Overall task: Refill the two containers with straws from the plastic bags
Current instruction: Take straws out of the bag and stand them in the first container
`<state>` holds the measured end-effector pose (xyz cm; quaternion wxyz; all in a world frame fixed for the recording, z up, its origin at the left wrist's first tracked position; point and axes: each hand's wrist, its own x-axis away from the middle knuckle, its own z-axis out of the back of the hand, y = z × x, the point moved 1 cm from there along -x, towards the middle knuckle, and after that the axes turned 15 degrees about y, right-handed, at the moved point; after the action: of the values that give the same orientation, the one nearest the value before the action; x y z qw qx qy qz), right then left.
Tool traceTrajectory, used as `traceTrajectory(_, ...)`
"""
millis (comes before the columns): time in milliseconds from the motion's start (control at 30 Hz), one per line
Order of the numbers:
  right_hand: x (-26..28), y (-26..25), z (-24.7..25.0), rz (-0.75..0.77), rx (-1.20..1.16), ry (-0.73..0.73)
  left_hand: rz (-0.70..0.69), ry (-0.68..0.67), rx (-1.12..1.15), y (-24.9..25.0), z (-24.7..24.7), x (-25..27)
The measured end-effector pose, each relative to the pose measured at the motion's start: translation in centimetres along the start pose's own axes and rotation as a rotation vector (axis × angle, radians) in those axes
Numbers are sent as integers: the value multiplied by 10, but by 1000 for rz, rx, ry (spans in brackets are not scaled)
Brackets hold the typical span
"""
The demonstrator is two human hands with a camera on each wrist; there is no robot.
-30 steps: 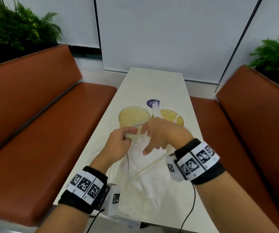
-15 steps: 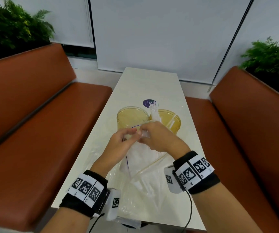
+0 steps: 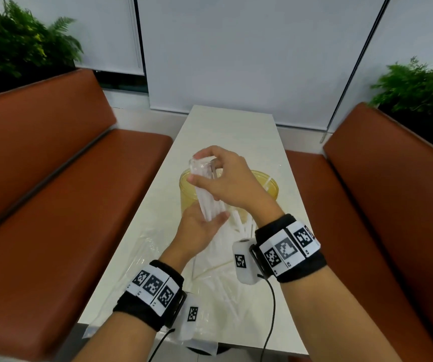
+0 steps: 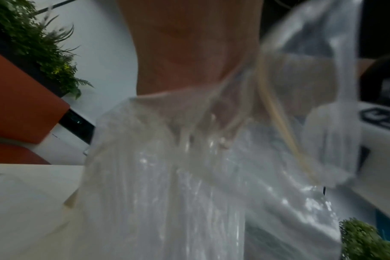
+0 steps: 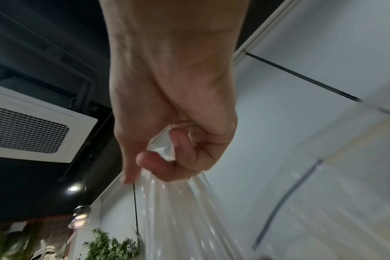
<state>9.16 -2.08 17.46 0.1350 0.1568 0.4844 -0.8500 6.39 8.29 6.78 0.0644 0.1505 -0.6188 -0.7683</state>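
Above 2 containers [image 3: 267, 189]: 2 hands [image 3: 225, 184] gripping straws [image 3: 207, 199].

A clear plastic bag [image 3: 206, 189] of white straws [image 3: 211, 205] stands tilted above two yellowish translucent containers [image 3: 268, 186].

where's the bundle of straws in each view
Head: bundle of straws centre, tilted, right hand pinching its top, left hand cupping it below.
Left wrist: lower centre, blurred, inside clear plastic.
Right wrist: fanning down from the fingers, bottom centre.
Shared landmark: the white blind, also behind.
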Motion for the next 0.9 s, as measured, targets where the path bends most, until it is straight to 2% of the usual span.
traceTrajectory(67,5,8,0,-82,-27,4,-21,-13,-13,-2,0,-2)
traceTrajectory(133,11,17,-2,-125,89,-48,-37,-35,5,-5,1,-4)
traceTrajectory(200,17,26,-12,-63,194,-62,-54,-30,5,-7,1,-6)
traceTrajectory(300,22,34,-30,84,271,46,-67,-25,-38,-7,2,-7)
traceTrajectory(400,18,29,-34,171,246,126,-43,-39,-45,-6,5,-5)
traceTrajectory(567,-4,-3,-15,210,153,161,34,-23,-4,-6,9,0)
traceTrajectory(733,-39,-46,34,249,-1,322,30,-7,-74,-8,15,-2)
traceTrajectory(900,-74,-55,84,366,-82,607,-25,22,-122,-14,19,-4)
